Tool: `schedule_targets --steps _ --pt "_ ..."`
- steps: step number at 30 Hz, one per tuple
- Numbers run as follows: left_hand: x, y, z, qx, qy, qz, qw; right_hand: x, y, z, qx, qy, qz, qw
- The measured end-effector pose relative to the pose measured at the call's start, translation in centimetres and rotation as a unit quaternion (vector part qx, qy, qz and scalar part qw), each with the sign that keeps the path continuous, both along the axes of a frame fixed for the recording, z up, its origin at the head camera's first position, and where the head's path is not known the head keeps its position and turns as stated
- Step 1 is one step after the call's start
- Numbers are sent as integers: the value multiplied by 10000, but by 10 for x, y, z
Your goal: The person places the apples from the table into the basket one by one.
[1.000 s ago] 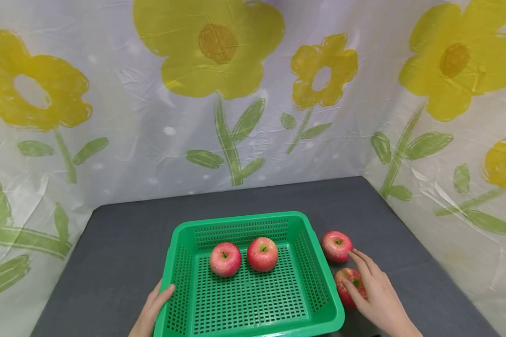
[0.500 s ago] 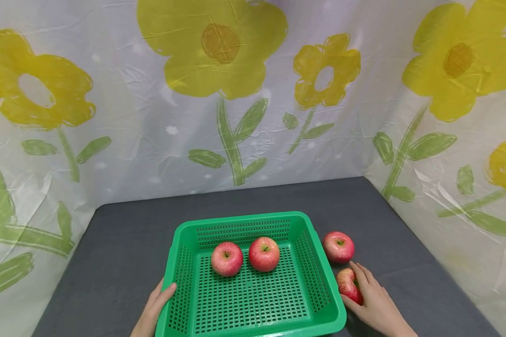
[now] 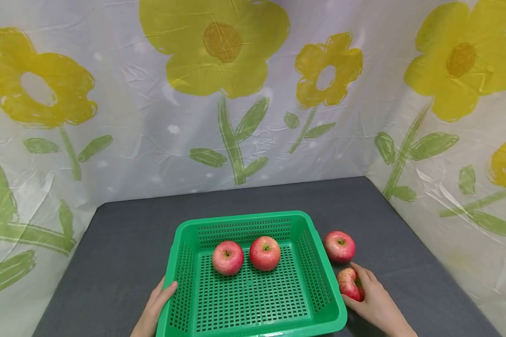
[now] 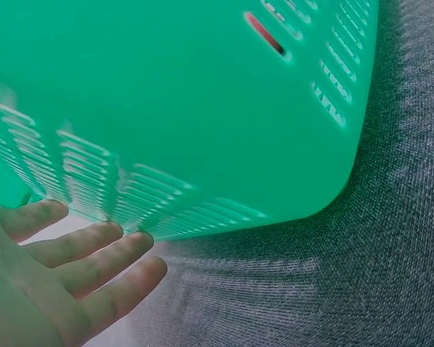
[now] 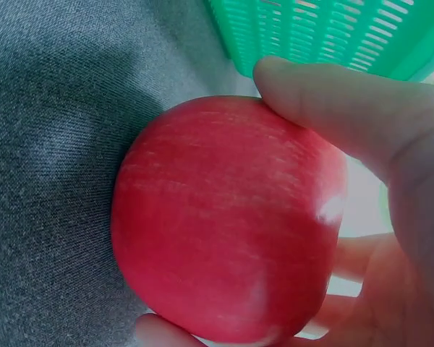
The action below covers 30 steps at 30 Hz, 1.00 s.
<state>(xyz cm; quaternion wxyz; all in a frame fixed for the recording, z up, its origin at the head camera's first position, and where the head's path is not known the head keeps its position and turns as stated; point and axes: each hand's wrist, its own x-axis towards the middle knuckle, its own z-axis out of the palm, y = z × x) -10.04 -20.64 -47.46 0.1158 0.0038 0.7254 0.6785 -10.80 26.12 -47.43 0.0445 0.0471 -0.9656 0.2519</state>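
Note:
My right hand (image 3: 376,302) grips a red apple (image 3: 349,283) on the dark cloth, just outside the basket's right wall. In the right wrist view the thumb lies on one side of this apple (image 5: 224,217) and fingertips show at the opposite side. Another apple (image 3: 339,246) sits right behind it. Two more apples, a left one (image 3: 227,258) and a right one (image 3: 264,253), stand inside the green plastic basket (image 3: 244,216). My left hand (image 3: 152,309) holds the basket's left rim, thumb over the edge. Its fingers (image 4: 101,264) are spread along the slotted outer wall in the left wrist view.
The basket stands on a table with a dark grey cloth (image 3: 130,243), which stretches behind and to both sides of it. A pale curtain (image 3: 152,140) printed with yellow flowers encloses the table at the back and sides.
My right hand has come down slightly and closed around the near apple, thumb now between it and the basket. The left hand keeps its hold; the view shifts a little.

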Motion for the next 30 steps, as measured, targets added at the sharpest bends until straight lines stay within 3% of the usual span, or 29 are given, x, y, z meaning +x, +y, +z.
schedule_targets --steps 8,14,22,30 --pt "0 1 -1 87 -87 74 9999 -2 -2 2 33 -93 -207 9997" --pt "-1 3 -2 118 -16 90 9999 -3 0 9 -28 329 -342 9989" --pt "0 3 -1 37 -117 160 9998 -7 -4 53 -269 1200 -388 9916" --pt "1 3 -1 387 -49 -58 9992 -16 -23 93 -701 1854 155 9800"
